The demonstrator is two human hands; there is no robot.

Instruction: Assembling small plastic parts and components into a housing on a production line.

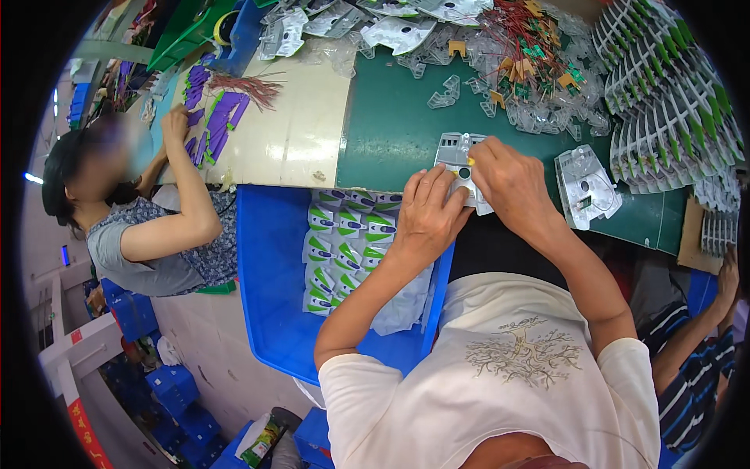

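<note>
On the green tabletop near its front edge lies a silver-grey plastic housing (451,148) with dark slots and a round dark spot. My left hand (428,209) holds it down by its left side, fingers bent over it. Above the housing, my right hand (509,181) is closed in a pinch. A bit of yellow shows at its fingertips, but most of what it grips is hidden. Just right of my right hand rests a second silver-grey housing (584,187), its inside facing up, with a small green part in it.
Clear plastic parts (444,94) and red-wired green boards (531,55) heap up behind. Stacked grey-green housings (664,102) stand at right. A blue bin (269,328) with bagged pieces sits below the table edge. A co-worker (168,227) handles purple parts (221,129) at left; another person's arm (695,336) shows right.
</note>
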